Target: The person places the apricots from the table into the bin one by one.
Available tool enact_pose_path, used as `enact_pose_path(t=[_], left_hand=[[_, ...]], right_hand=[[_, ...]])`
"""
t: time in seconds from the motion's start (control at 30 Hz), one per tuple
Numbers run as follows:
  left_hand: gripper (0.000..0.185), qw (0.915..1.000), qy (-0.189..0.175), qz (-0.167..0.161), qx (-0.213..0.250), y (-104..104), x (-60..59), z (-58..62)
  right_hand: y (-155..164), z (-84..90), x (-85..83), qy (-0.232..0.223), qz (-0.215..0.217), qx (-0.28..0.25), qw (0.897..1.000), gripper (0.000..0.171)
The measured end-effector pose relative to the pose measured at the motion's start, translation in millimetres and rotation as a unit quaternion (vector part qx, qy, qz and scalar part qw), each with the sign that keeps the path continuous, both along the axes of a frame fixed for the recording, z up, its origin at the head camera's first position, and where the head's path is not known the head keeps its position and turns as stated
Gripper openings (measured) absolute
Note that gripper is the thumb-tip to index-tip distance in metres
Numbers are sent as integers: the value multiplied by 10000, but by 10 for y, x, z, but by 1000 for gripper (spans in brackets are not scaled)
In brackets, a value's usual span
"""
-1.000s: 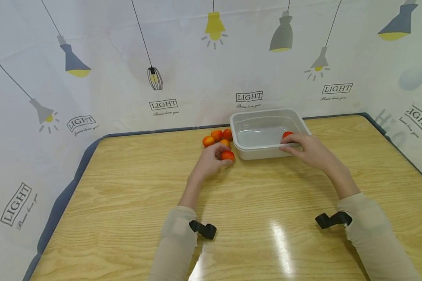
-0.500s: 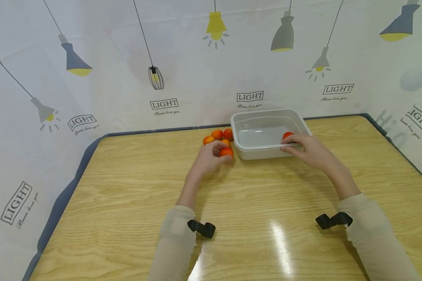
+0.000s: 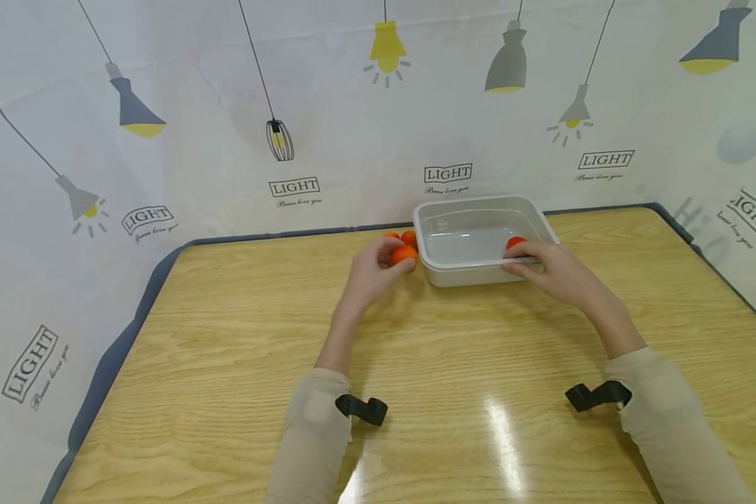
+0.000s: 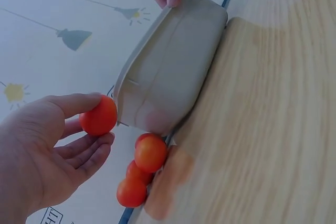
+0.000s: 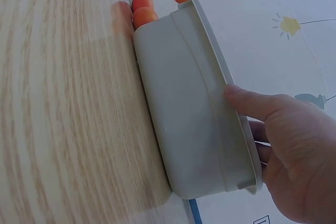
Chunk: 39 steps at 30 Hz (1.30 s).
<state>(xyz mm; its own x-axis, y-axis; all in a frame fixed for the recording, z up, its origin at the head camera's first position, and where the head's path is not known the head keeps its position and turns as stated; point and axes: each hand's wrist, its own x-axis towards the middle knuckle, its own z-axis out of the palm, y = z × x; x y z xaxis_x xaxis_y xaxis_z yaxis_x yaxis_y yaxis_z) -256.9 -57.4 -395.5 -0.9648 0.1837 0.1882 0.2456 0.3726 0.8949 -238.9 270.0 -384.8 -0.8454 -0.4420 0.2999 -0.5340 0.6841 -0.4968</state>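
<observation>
My left hand [image 3: 372, 269] pinches a red tomato [image 3: 403, 256] between thumb and fingers. In the left wrist view, the held tomato [image 4: 98, 116] is raised beside the end of the white plastic container [image 4: 157, 77]. Several more tomatoes [image 4: 150, 153] lie on the table against that end, partly hidden by my left hand in the head view. My right hand [image 3: 557, 273] grips the near right rim of the container [image 3: 463, 274], thumb outside and fingers inside. Another red tomato [image 3: 515, 242] is inside the container, beside my right fingers and partly covered by them.
The wooden table [image 3: 258, 350] ends at the back against a white cloth [image 3: 327, 84] printed with lamps. The container stands near that back edge. Black camera mounts [image 3: 362, 409] are strapped to both sleeves.
My left hand has lifted its tomato up from the table and moved slightly away from me, over the other tomatoes. My right hand and the container stay in place.
</observation>
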Motion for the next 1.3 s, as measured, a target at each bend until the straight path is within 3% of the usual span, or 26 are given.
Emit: enact_pose_path(t=[0.5, 0.9, 1.1, 1.3], left_hand=[[35, 9964, 676, 44, 502, 144, 53, 166], [37, 9873, 1463, -91, 614, 327, 101, 228], [38, 9869, 1553, -118, 411, 401, 111, 198], [38, 9899, 1379, -129, 306, 460, 101, 147]], right_hand=[[0, 1, 10, 19, 1, -7, 10000, 15], [-2, 2, 14, 18, 32, -27, 10000, 14], [3, -14, 4, -12, -14, -10, 10000, 13], [3, -19, -6, -28, -20, -38, 10000, 14]])
